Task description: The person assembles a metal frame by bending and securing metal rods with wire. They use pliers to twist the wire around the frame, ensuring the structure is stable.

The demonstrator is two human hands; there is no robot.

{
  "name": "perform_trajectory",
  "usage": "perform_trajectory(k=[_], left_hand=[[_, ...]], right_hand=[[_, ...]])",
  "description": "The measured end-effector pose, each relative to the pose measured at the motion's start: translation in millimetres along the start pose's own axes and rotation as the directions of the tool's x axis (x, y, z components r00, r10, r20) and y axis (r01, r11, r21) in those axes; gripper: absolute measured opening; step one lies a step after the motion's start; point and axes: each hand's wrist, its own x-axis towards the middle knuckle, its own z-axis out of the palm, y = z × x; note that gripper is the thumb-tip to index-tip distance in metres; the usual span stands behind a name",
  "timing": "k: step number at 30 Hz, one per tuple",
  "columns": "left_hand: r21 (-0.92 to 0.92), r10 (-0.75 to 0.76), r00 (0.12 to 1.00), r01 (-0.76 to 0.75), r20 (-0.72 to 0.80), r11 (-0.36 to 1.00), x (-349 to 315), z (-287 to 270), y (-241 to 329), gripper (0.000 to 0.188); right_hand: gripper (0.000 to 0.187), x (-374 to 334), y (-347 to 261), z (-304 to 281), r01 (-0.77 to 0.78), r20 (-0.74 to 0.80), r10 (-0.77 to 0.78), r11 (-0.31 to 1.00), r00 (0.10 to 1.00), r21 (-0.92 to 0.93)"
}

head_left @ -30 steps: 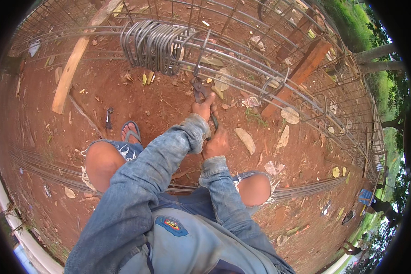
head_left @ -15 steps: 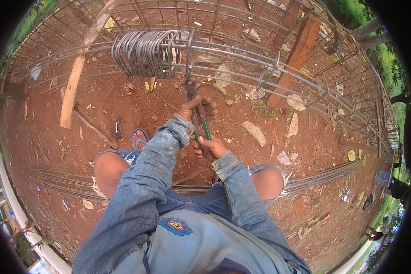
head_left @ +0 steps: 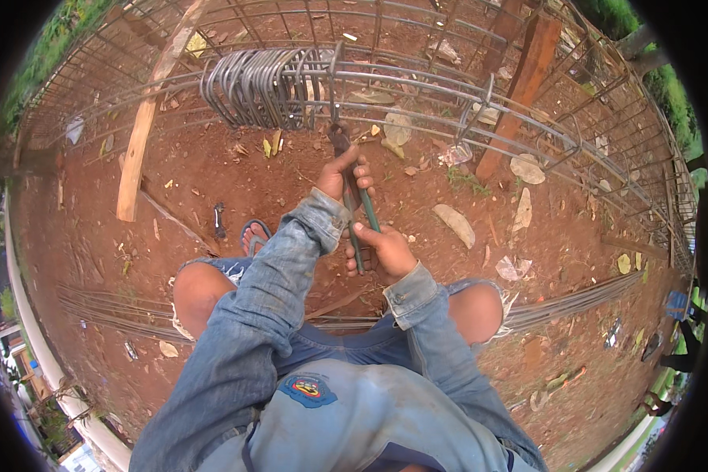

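My left hand is closed round the upper handles of a pair of pincers with green grips. Lower down, my right hand wraps the handle ends. The dark pincer head points away from me, at the bottom corner of a square steel stirrup. Whether the jaws bite on tie wire there is too small to tell. That stirrup stands round long horizontal rebars. Just left of it, a bunch of bent stirrups hangs closely packed on the same bars.
A pale timber props the bars at left, and a reddish plank stands at right. Rebar cages curve behind. More long rods lie on the red soil by my knees. Dry leaves and plastic scraps litter the ground.
The whole view has shifted slightly to the right. The pincers have turned a little in my hands, and both green handles now show slightly apart. Both hands keep their hold.
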Motion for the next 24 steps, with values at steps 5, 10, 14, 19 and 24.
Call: perform_trajectory(k=[5,10,14,19,24], left_hand=[[0.025,0.028,0.999,-0.027,-0.047,0.999,-5,7,2,0.029],[0.049,0.093,0.988,-0.087,-0.125,0.995,-4,19,-8,0.027],[-0.041,0.096,0.990,-0.101,-0.104,0.994,-3,29,-13,0.026],[-0.131,0.156,0.979,-0.173,-0.134,0.976,2,44,-23,0.027],[-0.126,0.162,0.958,-0.195,-0.239,0.973,2,60,-25,0.026]], right_hand=[[0.037,-5,-7,2,-0.003,-0.027,0.000,0.994,1.000,-0.109],[0.041,-27,-19,1,0.198,-0.056,-0.214,0.958,0.975,-0.209],[0.048,-22,-31,-10,0.233,0.015,-0.281,0.762,0.960,-0.604],[0.040,-38,-74,-16,0.074,0.010,-0.091,0.729,0.996,-0.681],[0.045,-36,-88,-26,0.058,0.043,-0.039,0.715,0.998,-0.697]])
